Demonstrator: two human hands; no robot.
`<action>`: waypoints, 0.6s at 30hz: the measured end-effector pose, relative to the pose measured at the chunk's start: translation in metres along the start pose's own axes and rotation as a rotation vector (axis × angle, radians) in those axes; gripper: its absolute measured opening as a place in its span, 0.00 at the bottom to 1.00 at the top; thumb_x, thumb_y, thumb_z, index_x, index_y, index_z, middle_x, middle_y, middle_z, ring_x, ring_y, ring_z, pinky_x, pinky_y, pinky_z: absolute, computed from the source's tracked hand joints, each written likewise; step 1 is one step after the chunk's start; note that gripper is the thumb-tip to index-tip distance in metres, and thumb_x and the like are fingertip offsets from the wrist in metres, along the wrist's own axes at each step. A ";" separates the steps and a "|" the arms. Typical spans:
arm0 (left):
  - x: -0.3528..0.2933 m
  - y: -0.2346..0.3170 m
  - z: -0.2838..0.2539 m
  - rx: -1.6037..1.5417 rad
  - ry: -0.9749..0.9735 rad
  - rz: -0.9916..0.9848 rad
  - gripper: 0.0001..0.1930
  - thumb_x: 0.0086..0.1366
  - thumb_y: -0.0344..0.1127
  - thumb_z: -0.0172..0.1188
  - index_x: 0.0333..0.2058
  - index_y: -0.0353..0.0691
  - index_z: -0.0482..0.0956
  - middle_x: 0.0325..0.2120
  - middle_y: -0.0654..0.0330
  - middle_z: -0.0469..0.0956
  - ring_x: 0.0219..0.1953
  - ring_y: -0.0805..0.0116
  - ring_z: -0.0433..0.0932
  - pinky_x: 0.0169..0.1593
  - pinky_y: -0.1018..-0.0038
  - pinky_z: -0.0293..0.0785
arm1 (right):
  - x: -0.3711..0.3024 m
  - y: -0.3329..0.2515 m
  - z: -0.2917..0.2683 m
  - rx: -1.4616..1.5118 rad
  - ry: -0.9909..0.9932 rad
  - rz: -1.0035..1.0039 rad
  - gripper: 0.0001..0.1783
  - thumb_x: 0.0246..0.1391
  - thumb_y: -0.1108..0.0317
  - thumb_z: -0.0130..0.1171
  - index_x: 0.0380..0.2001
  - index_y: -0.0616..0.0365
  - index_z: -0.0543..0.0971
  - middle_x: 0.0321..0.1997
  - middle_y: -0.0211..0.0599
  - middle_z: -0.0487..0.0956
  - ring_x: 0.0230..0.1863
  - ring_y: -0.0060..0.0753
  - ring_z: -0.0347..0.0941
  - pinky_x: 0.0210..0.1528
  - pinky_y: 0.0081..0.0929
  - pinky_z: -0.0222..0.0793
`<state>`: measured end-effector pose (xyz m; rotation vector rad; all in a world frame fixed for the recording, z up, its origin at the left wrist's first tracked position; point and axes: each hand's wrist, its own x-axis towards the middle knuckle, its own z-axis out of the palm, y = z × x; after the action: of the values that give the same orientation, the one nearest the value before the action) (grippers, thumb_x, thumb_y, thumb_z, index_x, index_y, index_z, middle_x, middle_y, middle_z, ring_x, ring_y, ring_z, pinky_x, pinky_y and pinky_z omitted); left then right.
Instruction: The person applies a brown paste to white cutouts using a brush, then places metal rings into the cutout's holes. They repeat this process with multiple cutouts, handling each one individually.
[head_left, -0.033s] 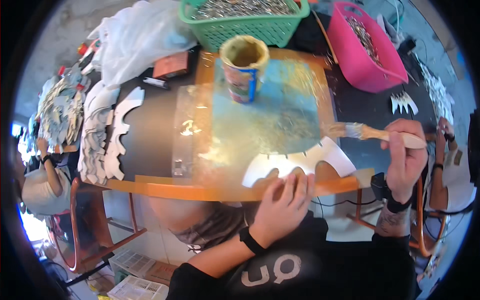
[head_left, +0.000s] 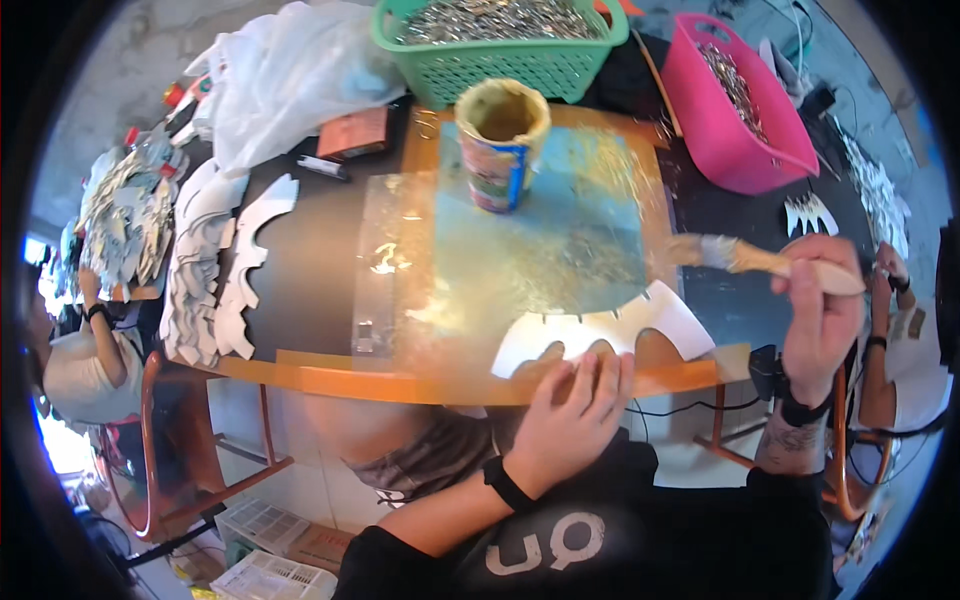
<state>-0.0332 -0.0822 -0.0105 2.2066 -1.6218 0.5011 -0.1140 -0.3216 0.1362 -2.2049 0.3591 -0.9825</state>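
Note:
In my right hand (head_left: 822,305) is a paintbrush (head_left: 755,258), its wooden handle gripped between thumb and fingers. The blurred bristles point left, above the table's right part. A white scalloped sheet piece (head_left: 535,336) with small dark slits along its far edge lies at the table's near edge. My left hand (head_left: 575,410) rests its stretched fingers on that piece's near side. Behind it stands a tin can (head_left: 490,172) with a thick yellowish crust round its rim, on a blue, glue-smeared work surface (head_left: 470,245).
Stacked white scalloped pieces (head_left: 195,280) lie at the left. At the back are a green basket (head_left: 480,72) and a pink basket (head_left: 720,130), both filled with small metal parts, and a white plastic bag (head_left: 290,80). Other people (head_left: 90,350) sit at both sides.
The brush and my right hand have risen slightly toward the far side. My left hand and the white piece stay together in place; the whole view has shifted a little.

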 end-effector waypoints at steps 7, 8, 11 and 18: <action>-0.005 -0.008 -0.003 -0.015 -0.027 0.019 0.28 0.70 0.44 0.58 0.67 0.43 0.75 0.61 0.58 0.72 0.64 0.58 0.71 0.67 0.57 0.66 | 0.128 -0.045 0.062 0.148 -0.239 -0.337 0.06 0.73 0.69 0.57 0.45 0.59 0.79 0.42 0.30 0.79 0.35 0.17 0.72 0.38 0.17 0.67; -0.004 -0.009 -0.004 -0.010 -0.023 0.015 0.28 0.70 0.44 0.57 0.67 0.43 0.75 0.61 0.58 0.72 0.64 0.58 0.70 0.68 0.57 0.65 | 0.142 -0.047 0.082 0.169 -0.302 -0.395 0.06 0.73 0.69 0.57 0.45 0.59 0.79 0.41 0.28 0.79 0.35 0.16 0.71 0.38 0.16 0.66; -0.003 -0.007 -0.001 -0.015 0.002 0.022 0.28 0.71 0.43 0.53 0.67 0.41 0.74 0.61 0.59 0.72 0.65 0.59 0.70 0.69 0.58 0.63 | 0.160 -0.046 0.123 0.085 -0.426 -0.398 0.06 0.72 0.68 0.58 0.43 0.60 0.79 0.38 0.26 0.78 0.35 0.16 0.69 0.39 0.18 0.66; -0.011 -0.009 0.006 0.011 0.024 0.066 0.30 0.72 0.41 0.48 0.69 0.37 0.70 0.63 0.55 0.71 0.68 0.57 0.69 0.73 0.57 0.62 | 0.166 -0.043 0.160 -0.004 -0.536 -0.204 0.09 0.69 0.67 0.61 0.42 0.62 0.80 0.34 0.29 0.78 0.34 0.20 0.72 0.39 0.23 0.69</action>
<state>-0.0277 -0.0735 -0.0222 2.1523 -1.6880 0.5531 0.1150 -0.2959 0.1807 -2.4327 -0.1128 -0.4527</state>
